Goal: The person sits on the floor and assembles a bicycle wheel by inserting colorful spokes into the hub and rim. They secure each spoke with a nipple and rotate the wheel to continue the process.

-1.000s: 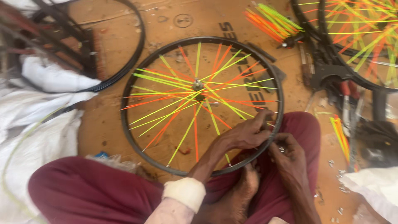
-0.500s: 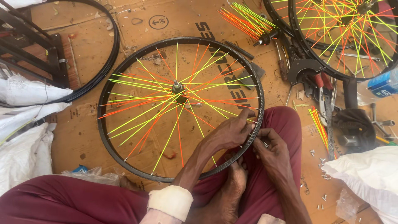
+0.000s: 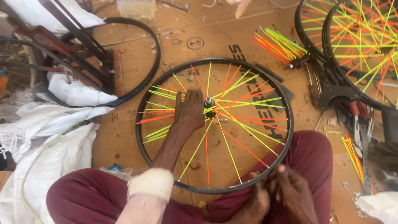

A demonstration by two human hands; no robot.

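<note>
Under both hands lies flattened brown cardboard point(image 3: 124, 137) spread over the floor, and on it rests the bicycle wheel point(image 3: 286, 124), its black rim ringing neon yellow and orange spokes point(image 3: 248, 128). Left of the left hand sit white woven sacks point(image 3: 37, 137) and a bare black rim point(image 3: 153, 66) with a dark metal frame across it. Far to the right of the right hand, finished wheels point(image 3: 356, 45) with the same bright spokes overlap at the upper edge; between them and the near wheel lies a loose bundle of spare spokes point(image 3: 277, 43), and red-handled pliers point(image 3: 356, 120) rest just right of the wheel.

The left hand point(image 3: 190, 112) lies flat and released on the spokes, fingertips just beside the hub point(image 3: 208, 102), gripping nothing. The right hand point(image 3: 290, 188) is at the near edge of the rim, over the maroon-clad knee point(image 3: 311, 153), fingers bunched at the rim where a spoke ends; whether it pinches anything I cannot tell.
</note>
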